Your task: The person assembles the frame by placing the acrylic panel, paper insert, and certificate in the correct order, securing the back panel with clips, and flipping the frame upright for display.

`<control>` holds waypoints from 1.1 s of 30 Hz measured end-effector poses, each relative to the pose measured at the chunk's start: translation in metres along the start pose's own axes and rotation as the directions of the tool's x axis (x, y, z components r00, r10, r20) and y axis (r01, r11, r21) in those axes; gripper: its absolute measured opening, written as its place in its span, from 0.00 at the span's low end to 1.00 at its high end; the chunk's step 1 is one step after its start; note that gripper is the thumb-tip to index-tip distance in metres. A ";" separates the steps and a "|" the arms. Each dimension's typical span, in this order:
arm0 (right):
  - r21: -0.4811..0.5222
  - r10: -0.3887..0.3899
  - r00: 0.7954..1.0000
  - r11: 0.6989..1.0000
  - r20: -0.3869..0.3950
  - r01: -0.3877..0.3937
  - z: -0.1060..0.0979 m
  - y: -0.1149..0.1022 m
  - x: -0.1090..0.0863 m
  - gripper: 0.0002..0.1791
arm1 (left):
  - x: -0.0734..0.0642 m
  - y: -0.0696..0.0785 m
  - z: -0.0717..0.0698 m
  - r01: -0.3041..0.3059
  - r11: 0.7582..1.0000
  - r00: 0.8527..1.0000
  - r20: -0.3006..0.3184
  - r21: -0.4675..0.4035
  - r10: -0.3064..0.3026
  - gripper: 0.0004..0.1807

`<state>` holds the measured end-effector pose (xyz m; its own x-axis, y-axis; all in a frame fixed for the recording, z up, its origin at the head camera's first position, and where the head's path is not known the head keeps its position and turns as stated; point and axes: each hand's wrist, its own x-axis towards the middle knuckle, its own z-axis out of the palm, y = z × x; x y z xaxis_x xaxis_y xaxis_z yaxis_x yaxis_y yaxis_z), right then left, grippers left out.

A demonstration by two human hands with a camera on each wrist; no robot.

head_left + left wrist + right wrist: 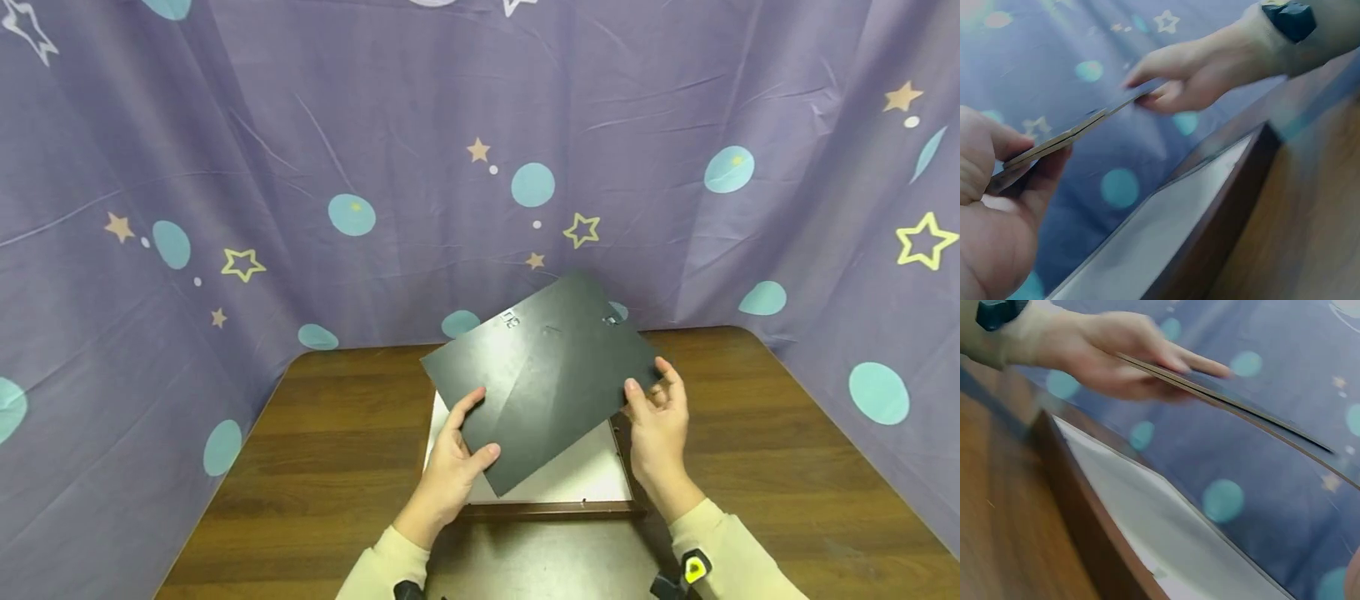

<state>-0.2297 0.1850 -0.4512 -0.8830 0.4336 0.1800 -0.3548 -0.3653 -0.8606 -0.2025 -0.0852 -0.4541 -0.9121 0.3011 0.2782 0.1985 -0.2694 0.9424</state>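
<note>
A black backing board with small metal hangers is held up at a tilt by both hands. My left hand grips its left edge, thumb and fingers on opposite faces. At the right edge, my right hand pinches the board. Seen edge-on in the left wrist view, the board looks thin and layered. Below it, apart from it, a brown picture frame lies on the table with a white sheet inside. The board hides much of the frame's far part.
The wooden table stretches to both sides of the frame. A greyish, shiny surface lies in front of the frame, between the forearms. Behind the table hangs a purple curtain with stars and dots.
</note>
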 end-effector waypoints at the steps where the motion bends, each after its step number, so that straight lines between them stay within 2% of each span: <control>1: 0.019 0.008 1.000 1.000 0.006 -0.008 -0.006 -0.003 0.004 0.32 | -0.001 0.003 -0.008 -0.001 1.000 1.000 0.012 0.017 0.001 0.44; 4: 0.070 0.039 0.997 0.997 0.069 -0.044 -0.023 -0.009 0.014 0.29 | -0.003 0.011 -0.031 -0.006 0.997 0.998 0.056 0.071 0.002 0.46; 6: 0.058 0.063 0.986 0.996 0.157 -0.073 -0.032 -0.010 0.018 0.28 | -0.005 0.015 -0.044 -0.004 0.994 0.996 0.084 0.113 -0.006 0.46; 10: -0.077 0.110 0.941 0.993 0.319 -0.090 -0.044 -0.007 0.023 0.28 | -0.005 0.020 -0.062 -0.022 0.987 0.992 0.128 0.161 0.002 0.45; 14: -0.272 0.157 0.890 0.962 0.428 -0.039 -0.053 0.000 0.025 0.32 | -0.003 0.020 -0.074 -0.033 0.972 0.997 0.075 0.231 0.016 0.46; 18: -0.467 0.231 0.828 0.883 0.510 0.041 -0.059 0.008 0.025 0.35 | -0.004 0.015 -0.083 0.016 0.938 1.000 -0.017 0.347 -0.011 0.49; 21: -0.568 0.268 0.796 0.815 0.543 0.113 -0.061 0.014 0.022 0.35 | -0.007 0.010 -0.090 0.066 0.907 0.998 -0.048 0.415 -0.050 0.49; 24: -0.624 0.279 0.782 0.762 0.558 0.173 -0.061 0.019 0.019 0.36 | -0.010 0.006 -0.095 0.082 0.895 0.996 -0.058 0.437 -0.063 0.49; 29: -0.681 0.263 0.776 0.679 0.574 0.273 -0.062 0.026 0.014 0.35 | -0.013 0.001 -0.100 0.079 0.905 0.996 -0.064 0.418 -0.057 0.48; 33: -0.717 0.223 0.773 0.584 0.593 0.381 -0.062 0.031 0.010 0.34 | -0.016 -0.003 -0.104 0.100 0.905 0.994 -0.089 0.413 -0.069 0.47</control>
<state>-0.2303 0.2291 -0.5056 -0.9444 -0.2350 0.2299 -0.3236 0.5423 -0.7754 -0.2258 -0.1841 -0.4804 -0.9519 0.2366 0.1946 0.2367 0.1646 0.9576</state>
